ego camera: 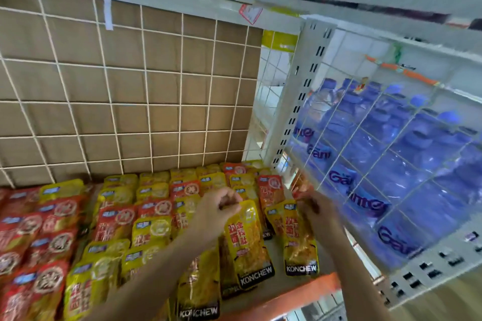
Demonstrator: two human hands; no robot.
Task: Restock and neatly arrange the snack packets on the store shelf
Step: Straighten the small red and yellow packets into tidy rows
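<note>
Snack packets [117, 219] lie in rows on the shelf [276, 249], before a wire grid [145, 68] backed by cardboard [78, 86]. To their right, bottles [407, 164] stand behind a side grid [378, 122].

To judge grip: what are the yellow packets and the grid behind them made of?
Packets: thin plastic film, likely; glossy, with glare and crinkles. Grid: white coated metal wire, probably; thin, straight crossing rods. Behind it, matte brown cardboard.

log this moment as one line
left hand pinches yellow packet top | right hand at next yellow packet, grip blurred | shelf bare between them
</note>
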